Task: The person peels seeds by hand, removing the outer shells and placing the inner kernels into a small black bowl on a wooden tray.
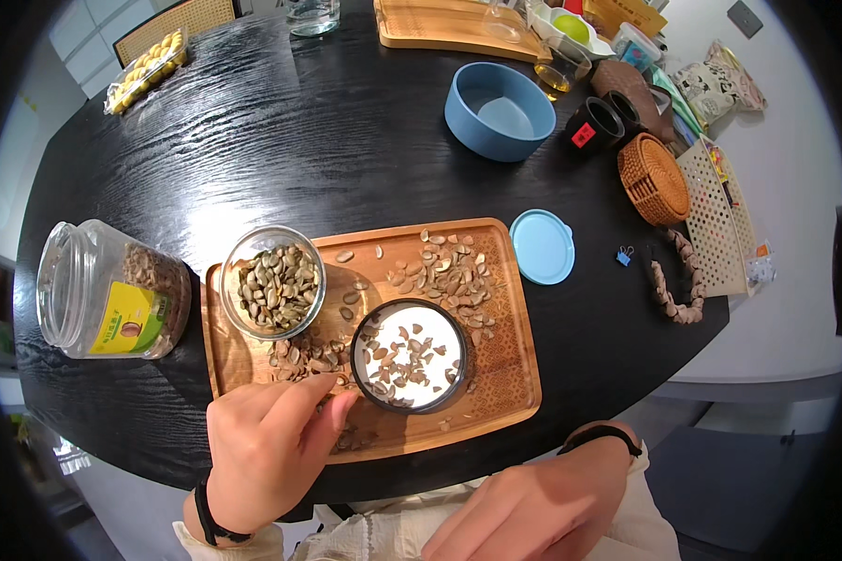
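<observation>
The bench (365,159) was black with a visible wood grain, its far left part catching a bright patch of light. On its near side lay a wooden tray (519,365) with a pattern on its right end. A glass bowl (322,297) of greenish seeds (279,288) stood at the tray's left end. Right of it, also on the tray, was a black-rimmed dish (462,360), white inside, scattered with brown husks (407,374); more husks lay loose around both.

The left hand (264,439) reached over the tray's near edge, its thumb and forefinger narrow, tips just left of the dish; whether they pinched a seed, one cannot tell. The right hand (543,510) was near the person's body, off the tray, its fingers mostly hidden, so their state cannot be told.

A clear jar (61,299) with a yellow label stood just left of the tray. A pale blue lid (543,246) lay to the tray's right, a blue tub (477,140) beyond it. Along the right side were black cups (585,131), a wicker basket (653,178), a blue clip (624,255) and a perforated bin (716,224). A board (430,28) and a glass (313,17) stood at the far edge, with a cane-backed chair (173,30) behind.
</observation>
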Demonstrator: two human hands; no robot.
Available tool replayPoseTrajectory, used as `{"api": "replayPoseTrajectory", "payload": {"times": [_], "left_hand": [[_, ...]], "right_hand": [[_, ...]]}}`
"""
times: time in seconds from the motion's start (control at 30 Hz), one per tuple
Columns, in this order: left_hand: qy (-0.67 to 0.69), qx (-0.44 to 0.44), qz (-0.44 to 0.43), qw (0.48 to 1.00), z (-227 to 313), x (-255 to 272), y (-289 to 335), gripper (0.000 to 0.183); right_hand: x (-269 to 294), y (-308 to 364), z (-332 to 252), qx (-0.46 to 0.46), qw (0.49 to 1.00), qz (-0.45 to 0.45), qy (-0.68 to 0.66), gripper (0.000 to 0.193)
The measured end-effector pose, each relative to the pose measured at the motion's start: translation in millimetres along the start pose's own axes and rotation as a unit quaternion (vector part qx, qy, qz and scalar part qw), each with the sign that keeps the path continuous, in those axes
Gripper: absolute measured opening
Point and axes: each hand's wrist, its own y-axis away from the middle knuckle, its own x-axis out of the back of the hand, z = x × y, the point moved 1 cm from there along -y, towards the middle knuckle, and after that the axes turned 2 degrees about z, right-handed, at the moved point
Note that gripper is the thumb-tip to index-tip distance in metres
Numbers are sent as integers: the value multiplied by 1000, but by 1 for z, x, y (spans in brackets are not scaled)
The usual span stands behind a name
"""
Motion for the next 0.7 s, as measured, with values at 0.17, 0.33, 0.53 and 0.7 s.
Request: {"api": "replayPoseTrajectory", "payload": {"times": [0.17, 0.33, 0.53, 0.7], "left_hand": [[4, -17, 19, 1000, -1, 1, 2, 17], [12, -13, 70, 997, -8, -3, 0, 18], [5, -29, 50, 998, -5, -2, 2, 13], [26, -17, 22, 999, -4, 0, -1, 11]], "right_hand": [[-4, 0, 0, -62, 998, -18, -23, 6], [22, 13, -8, -103, 982, 11, 157, 14], [52, 11, -5, -261, 607, 326, 676, 26], [58, 11, 2, -262, 663, 319, 625, 21]]}}
